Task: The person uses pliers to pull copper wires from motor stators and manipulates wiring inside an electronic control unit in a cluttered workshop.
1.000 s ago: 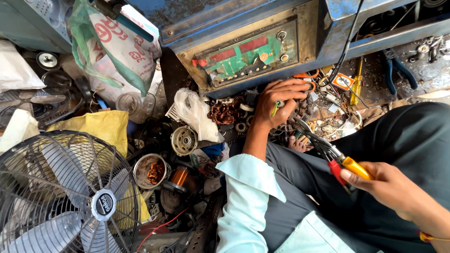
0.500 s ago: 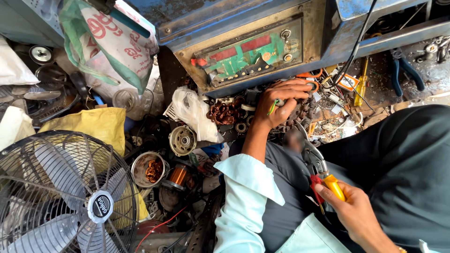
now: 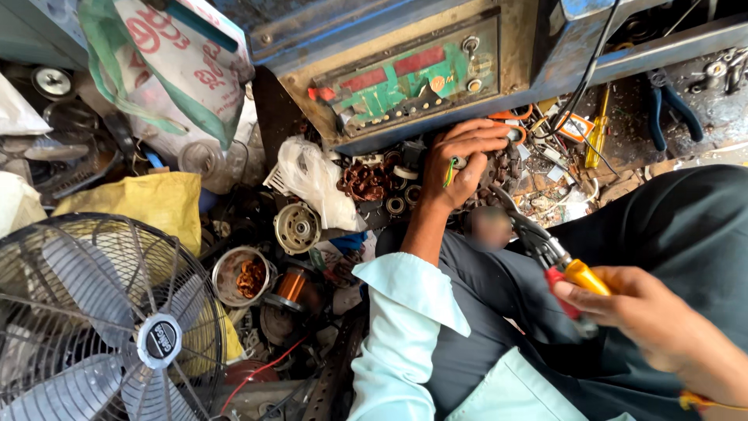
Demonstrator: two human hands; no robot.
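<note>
My left hand [image 3: 461, 160] is curled down into the small-parts pile [image 3: 538, 183] at upper centre, fingers closed on something I cannot identify. My right hand [image 3: 654, 320], lower right, grips red-and-yellow-handled pliers [image 3: 545, 249], idle above my lap. Nothing is extracted yet.

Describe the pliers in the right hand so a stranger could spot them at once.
Start at the machine with the green panel along the top, then drop to the dark trousers at lower right. There the right hand grips the pliers, metal nose pointing up-left. Their red and yellow handles differ from the blue-handled pliers lying on the bench.
</note>
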